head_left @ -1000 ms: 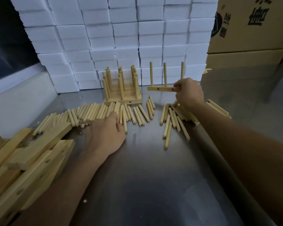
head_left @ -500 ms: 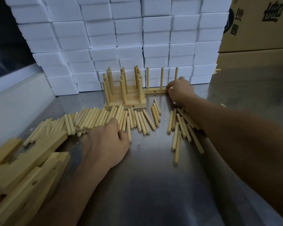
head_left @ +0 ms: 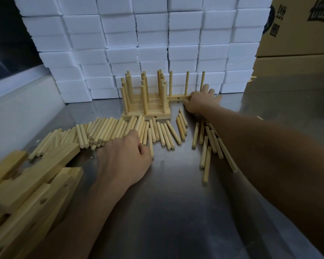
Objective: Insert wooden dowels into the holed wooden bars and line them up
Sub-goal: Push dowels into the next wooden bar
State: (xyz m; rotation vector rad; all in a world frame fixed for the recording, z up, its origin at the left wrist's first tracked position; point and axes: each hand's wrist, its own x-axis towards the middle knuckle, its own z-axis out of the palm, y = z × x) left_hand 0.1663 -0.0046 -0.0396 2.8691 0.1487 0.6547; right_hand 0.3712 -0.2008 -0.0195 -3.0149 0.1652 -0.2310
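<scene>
Several holed wooden bars with upright dowels (head_left: 147,109) stand packed side by side at the back of the metal table. Right beside them lies one more bar (head_left: 178,98) with three upright dowels, flat on the table and in line with the group. My right hand (head_left: 200,101) lies over this bar's right end, fingers stretched past it and thumb at the front. Loose dowels (head_left: 108,129) lie in a row across the middle. My left hand (head_left: 125,161) rests on them, fingers curled round a few.
A pile of bare holed bars (head_left: 32,182) lies at the near left. More loose dowels (head_left: 209,144) are scattered under my right forearm. White foam blocks (head_left: 151,43) form a wall behind, and cardboard boxes (head_left: 297,34) stand at the back right.
My right hand carried the three-dowel bar down from the air and set it on the table against the finished group. My left hand stayed on the loose dowels.
</scene>
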